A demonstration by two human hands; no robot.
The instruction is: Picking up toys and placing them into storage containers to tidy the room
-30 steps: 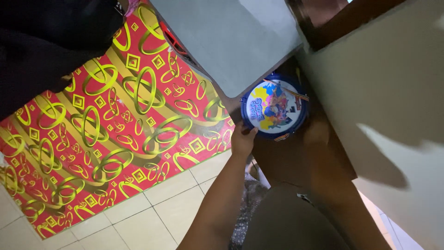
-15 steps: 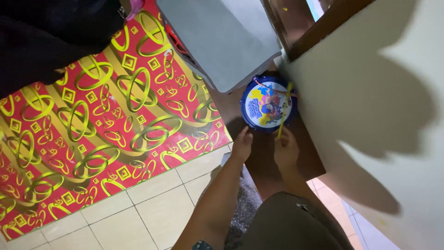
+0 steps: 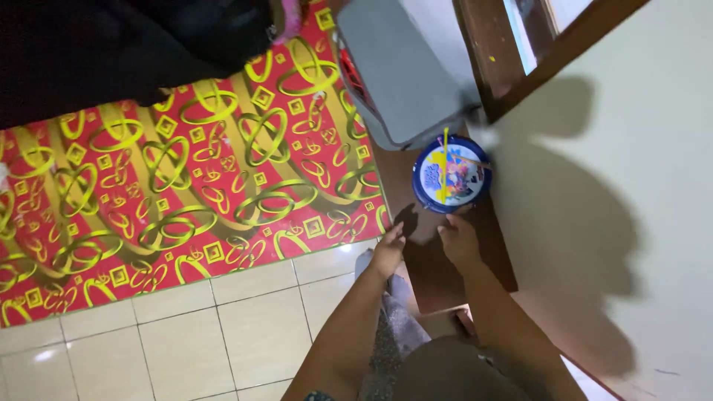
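While both rest on the brown shelf (image 3: pixel 445 267): left hand (image 3: pixel 388 249) and right hand (image 3: pixel 458 239) empty, loose; blue toy drum (image 3: pixel 450 177) just beyond.

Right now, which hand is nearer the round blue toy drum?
Right. The right hand sits just below the blue toy drum, nearly touching its rim; the left hand is lower and farther left.

Lighting: dim interior, one hard source from the left of view. Shadows: large, crisp-edged dark shape on the pale wall (image 3: pixel 631 223); small hand shadow on the brown worktop (image 3: pixel 416 223). Glare: faint sheen on the floor tiles (image 3: pixel 186 334). Upper-left corner nearly black. Colours saturated; slight softness throughout, arms near the lower edge blurred.
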